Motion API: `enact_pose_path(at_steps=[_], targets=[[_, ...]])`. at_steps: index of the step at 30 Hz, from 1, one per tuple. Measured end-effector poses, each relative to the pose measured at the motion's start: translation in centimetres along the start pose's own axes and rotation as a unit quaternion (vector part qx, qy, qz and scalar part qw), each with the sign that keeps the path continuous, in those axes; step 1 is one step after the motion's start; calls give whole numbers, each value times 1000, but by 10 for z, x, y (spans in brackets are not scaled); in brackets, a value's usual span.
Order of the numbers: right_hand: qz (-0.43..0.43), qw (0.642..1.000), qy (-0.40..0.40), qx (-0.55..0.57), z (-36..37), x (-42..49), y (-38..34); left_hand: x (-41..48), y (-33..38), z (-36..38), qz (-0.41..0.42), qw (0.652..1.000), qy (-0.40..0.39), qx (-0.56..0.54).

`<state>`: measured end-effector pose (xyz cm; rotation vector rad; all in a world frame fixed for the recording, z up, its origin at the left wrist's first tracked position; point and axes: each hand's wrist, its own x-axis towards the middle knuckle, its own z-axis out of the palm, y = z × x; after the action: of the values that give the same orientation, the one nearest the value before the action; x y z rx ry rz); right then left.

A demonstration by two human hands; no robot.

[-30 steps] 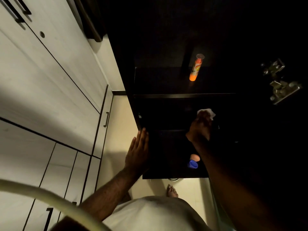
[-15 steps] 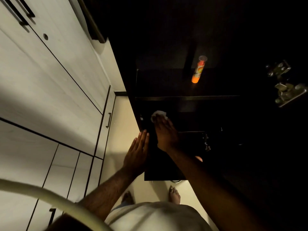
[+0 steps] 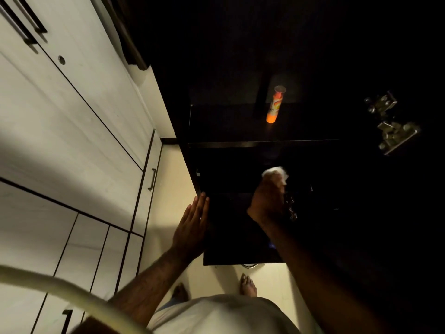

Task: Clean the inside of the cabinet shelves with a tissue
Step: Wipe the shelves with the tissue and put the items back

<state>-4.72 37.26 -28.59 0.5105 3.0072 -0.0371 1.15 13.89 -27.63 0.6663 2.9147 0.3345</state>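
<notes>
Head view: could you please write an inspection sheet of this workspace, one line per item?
Surface: dark cabinet shelf, dimly lit; dirt cannot be judged.
Job's things: white tissue, bunched, inside the middle compartment.
Clutter: orange spray can standing on the shelf above.
Hands: right hand grips the tissue; left hand rests flat against the cabinet's left edge.
Cables: nothing seen.
Surroundings: pale wardrobe doors on the left, pale floor, metal hinge on the right.

The dark cabinet's upper shelf [image 3: 228, 126] carries one orange spray can [image 3: 274, 107], standing.
</notes>
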Motion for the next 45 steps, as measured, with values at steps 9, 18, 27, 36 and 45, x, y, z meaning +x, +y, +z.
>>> enact_pose_path(at_steps=[9, 18, 27, 36, 45], targets=[[-294, 955, -26, -33, -7, -45, -74, -3, 3, -5, -5, 1000, 5, 11], [-26, 996, -13, -80, -3, 12, 70, -2, 13, 2, -24, 999, 13, -35], [-166, 984, -23, 57, -15, -9, -6, -12, 10, -13, -77, 996, 20, -31], [-264, 944, -114, 160, -33, -10, -113, -21, -2, -22, -97, 995, 1, 5], [-233, 885, -150, 374, -18, -26, -110, -16, 13, -32, -85, 996, 12, -21]])
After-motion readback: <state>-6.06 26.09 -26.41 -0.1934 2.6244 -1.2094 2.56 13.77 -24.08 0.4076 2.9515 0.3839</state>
